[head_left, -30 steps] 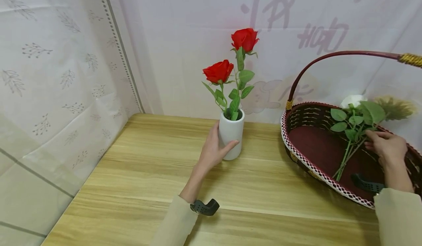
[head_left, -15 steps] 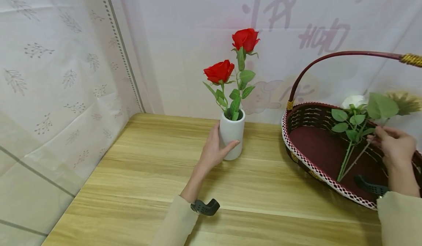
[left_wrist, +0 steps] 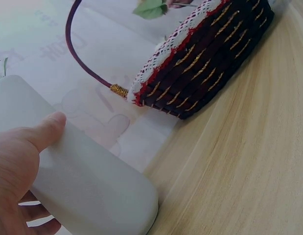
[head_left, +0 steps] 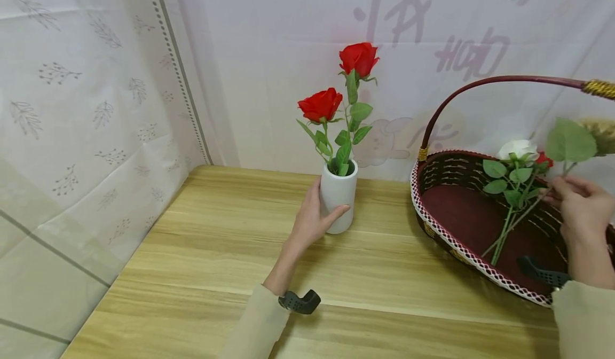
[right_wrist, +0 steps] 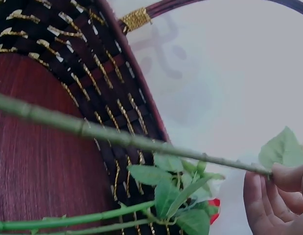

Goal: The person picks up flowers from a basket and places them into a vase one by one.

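Note:
My left hand (head_left: 309, 217) grips a white cylindrical vase (head_left: 342, 196), thumb across its front, as it stands upright on the table. Two red roses (head_left: 321, 105) with green leaves rise out of it. Over the basket (head_left: 444, 247) at the right, my right hand (head_left: 585, 209) pinches the stem (right_wrist: 127, 140) of a yellowish flower (head_left: 606, 134) between thumb and fingers. That bloom is partly cut off at the frame's edge, beside a broad green leaf (head_left: 570, 141). A white rose (head_left: 518, 149) and a red flower (head_left: 544, 161) lie in the basket, behind the held stem.
The dark woven basket has a white lace rim and a tall arched handle (head_left: 504, 79) with gold wrapping. Pale printed cloth (head_left: 259, 81) hangs behind the wooden table (head_left: 216, 252) and along its left side.
My right hand has moved to the right with the yellowish flower, and its stem has separated from the white rose's. A red flower has come into view behind. The left hand stays on the vase.

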Tool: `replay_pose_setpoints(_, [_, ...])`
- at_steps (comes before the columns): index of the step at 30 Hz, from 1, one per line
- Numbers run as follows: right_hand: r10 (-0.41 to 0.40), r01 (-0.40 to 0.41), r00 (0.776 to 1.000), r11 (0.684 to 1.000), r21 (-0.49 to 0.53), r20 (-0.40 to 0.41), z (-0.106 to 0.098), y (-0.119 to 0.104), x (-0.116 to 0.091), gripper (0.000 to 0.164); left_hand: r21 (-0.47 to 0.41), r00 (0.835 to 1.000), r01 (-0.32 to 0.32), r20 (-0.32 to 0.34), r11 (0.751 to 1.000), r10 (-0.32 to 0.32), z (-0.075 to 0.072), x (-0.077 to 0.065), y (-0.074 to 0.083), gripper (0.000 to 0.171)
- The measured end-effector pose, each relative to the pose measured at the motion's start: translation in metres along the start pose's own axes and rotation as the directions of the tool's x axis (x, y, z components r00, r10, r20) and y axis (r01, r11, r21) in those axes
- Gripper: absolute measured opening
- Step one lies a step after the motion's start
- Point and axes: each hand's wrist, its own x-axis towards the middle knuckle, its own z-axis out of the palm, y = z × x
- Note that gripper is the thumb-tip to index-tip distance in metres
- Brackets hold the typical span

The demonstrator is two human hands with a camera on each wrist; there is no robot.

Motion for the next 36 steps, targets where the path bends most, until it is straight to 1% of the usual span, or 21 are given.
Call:
replay_pose_setpoints(2, [-0.001, 0.001, 1.0, 1.0, 0.001, -0.001, 0.002, -0.002, -0.001, 0.014, 0.002, 1.0, 0.0, -0.001, 1.0, 0.0, 0.0, 0.0, 0.0, 0.091])
replay_pose_setpoints(8, [-0.026, 0.026, 1.0, 0.997, 0.07, -0.01, 0.008, -0.011, -0.006, 0.014, -0.001, 1.0, -0.002, 0.002, 1.0, 0.002, 0.0, 0.0, 0.0, 0.093])
replay_pose_setpoints(12, [-0.039, 0.037, 0.999, 0.989, 0.146, 0.009, 0.013, -0.016, -0.01, 0.018, 0.0, 1.0, -0.001, 0.004, 1.0, 0.001, -0.001, -0.001, 0.0, 0.092])
replay_pose_setpoints(16, [-0.039, 0.027, 0.998, 0.974, 0.227, 0.051, 0.016, -0.022, -0.015, 0.024, -0.002, 1.0, -0.005, 0.003, 1.0, 0.005, -0.001, -0.001, 0.0, 0.091])
replay_pose_setpoints(23, [-0.062, 0.011, 0.99, 0.932, 0.361, 0.129, 0.023, -0.031, -0.027, 0.015, -0.002, 1.0, -0.004, 0.004, 1.0, 0.004, -0.001, -0.001, 0.0, 0.09])
replay_pose_setpoints(25, [-0.069, 0.006, 0.986, 0.926, 0.378, 0.153, 0.025, -0.032, -0.032, 0.014, 0.0, 1.0, -0.007, 0.003, 1.0, 0.007, 0.0, -0.001, 0.0, 0.09])
replay_pose_setpoints(27, [-0.083, 0.012, 0.981, 0.927, 0.375, 0.176, 0.027, -0.034, -0.037, 0.013, 0.002, 1.0, -0.006, 0.003, 1.0, 0.006, 0.0, -0.001, 0.0, 0.09])
replay_pose_setpoints(30, [-0.105, 0.008, 0.969, 0.919, 0.395, 0.223, 0.031, -0.035, -0.042, 0.012, 0.003, 1.0, -0.004, 0.002, 1.0, 0.004, 0.0, -0.001, 0.0, 0.09])
replay_pose_setpoints(34, [-0.121, -0.001, 0.95, 0.922, 0.387, 0.289, 0.036, -0.035, -0.049, 0.015, 0.003, 1.0, -0.001, 0.003, 1.0, 0.001, 0.0, -0.001, -0.001, 0.091])
replay_pose_setpoints(36, [-0.125, -0.001, 0.94, 0.929, 0.37, 0.316, 0.039, -0.035, -0.052, 0.016, 0.004, 1.0, -0.002, 0.004, 1.0, 0.002, 0.0, -0.001, -0.001, 0.09])
